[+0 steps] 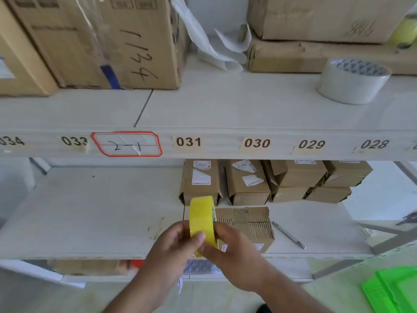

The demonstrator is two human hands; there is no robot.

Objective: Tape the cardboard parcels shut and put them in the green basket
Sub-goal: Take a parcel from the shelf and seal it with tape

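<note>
Both hands grip the yellow tape roll at the front edge of the lower shelf.

Head view: the left hand [178, 241] and right hand [230, 249] each curl fingers round the yellow tape roll [202, 219], held upright. Just behind it, a cardboard parcel [250, 224] lies near the front edge of the lower shelf [90, 211], a pen [288, 234] to its right. More small parcels [266, 181] line the shelf's back. The green basket [394, 290] shows at the lower right corner, on the floor.

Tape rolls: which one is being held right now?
The yellow tape roll, gripped by both hands on the lower shelf; the clear roll lies untouched on the upper shelf.
</note>
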